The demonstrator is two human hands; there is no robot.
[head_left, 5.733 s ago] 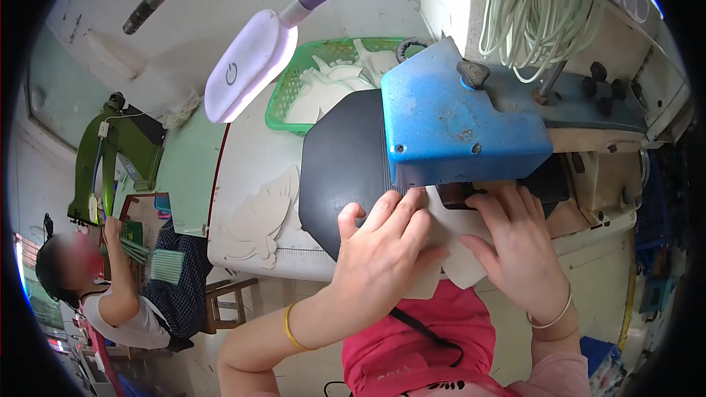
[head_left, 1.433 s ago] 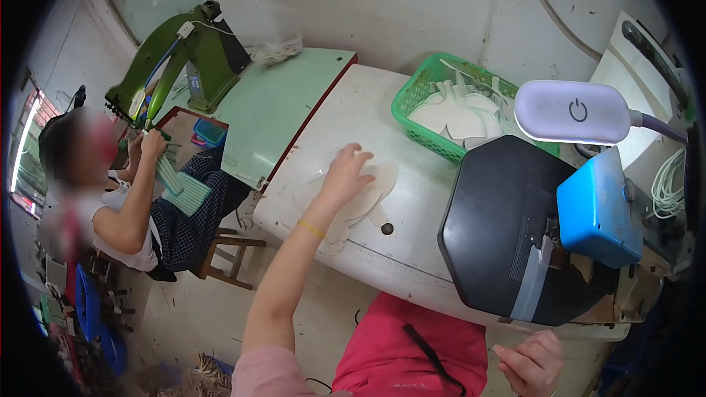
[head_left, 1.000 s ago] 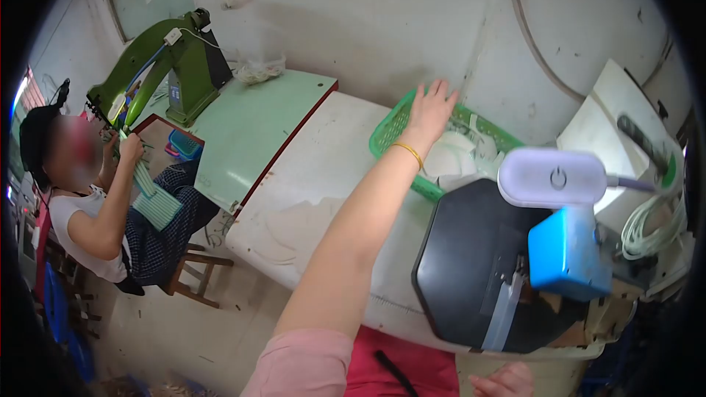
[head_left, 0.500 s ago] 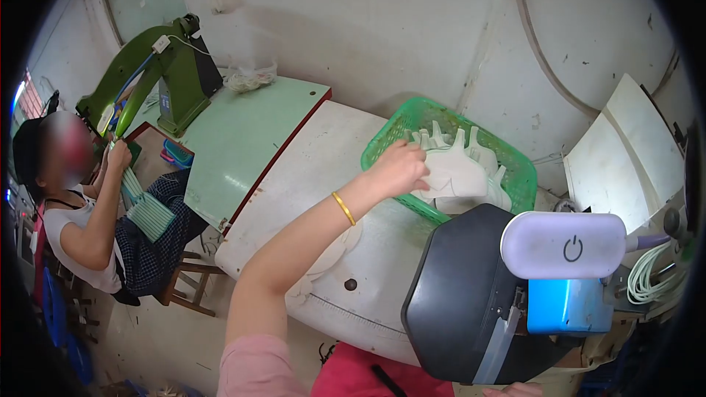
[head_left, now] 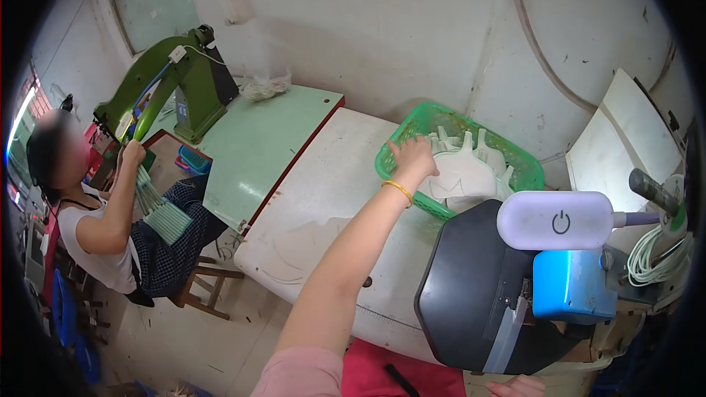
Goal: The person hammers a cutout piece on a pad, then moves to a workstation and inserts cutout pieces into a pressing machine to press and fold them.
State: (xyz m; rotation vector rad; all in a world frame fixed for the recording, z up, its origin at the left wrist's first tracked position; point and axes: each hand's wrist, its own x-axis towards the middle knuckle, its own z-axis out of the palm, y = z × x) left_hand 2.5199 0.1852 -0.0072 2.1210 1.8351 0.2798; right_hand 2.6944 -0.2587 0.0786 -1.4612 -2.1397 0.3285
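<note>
My left hand, with a yellow bracelet at the wrist, is over the left side of a green plastic basket. Its fingers are apart and nothing shows between them. Right beside the fingertips, a stack of white shaped pieces with narrow upright tabs sits inside the basket. Thin pale pieces lie flat on the white table, left of my forearm. At the bottom edge, only part of my right hand appears, near the black machine cover; what its fingers do is cut off.
A black machine cover, a blue box and a lilac power-button panel stand at the right. On the left, a seated person holds pale green strips beside a green machine and a pale green table.
My left hand has shifted to the left side of the white stack and its fingers have spread. The whole view has swung slightly left. The person's hand still holds the strips.
</note>
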